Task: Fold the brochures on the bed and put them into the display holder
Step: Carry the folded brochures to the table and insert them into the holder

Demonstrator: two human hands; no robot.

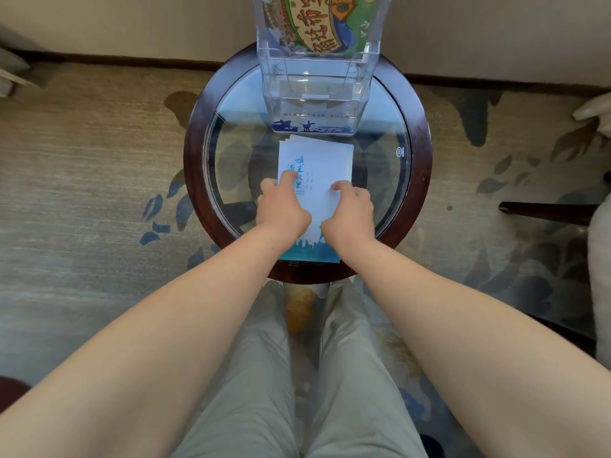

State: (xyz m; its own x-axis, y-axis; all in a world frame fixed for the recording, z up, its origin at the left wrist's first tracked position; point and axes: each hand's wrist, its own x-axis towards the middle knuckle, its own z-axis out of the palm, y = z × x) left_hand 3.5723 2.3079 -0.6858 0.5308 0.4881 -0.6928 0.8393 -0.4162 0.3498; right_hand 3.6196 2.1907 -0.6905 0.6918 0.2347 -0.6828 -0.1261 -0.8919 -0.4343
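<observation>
A stack of folded white brochures (319,160) with blue characters and a blue skyline lies on the round glass table (420,180). My left hand (281,206) grips the stack's left edge, thumb on top. My right hand (350,208) grips the right edge with curled fingers. The clear acrylic display holder (314,90) stands upright at the table's far side, just beyond the stack. A colourful brochure (317,24) sits in its upper tier, and another brochure's blue edge (310,126) shows in the lower front pocket.
The table has a dark wooden rim and stands on patterned carpet (99,160). A dark chair leg (549,211) and a white cushion (600,292) are at the right. My legs in light trousers (307,375) are below the table's near edge.
</observation>
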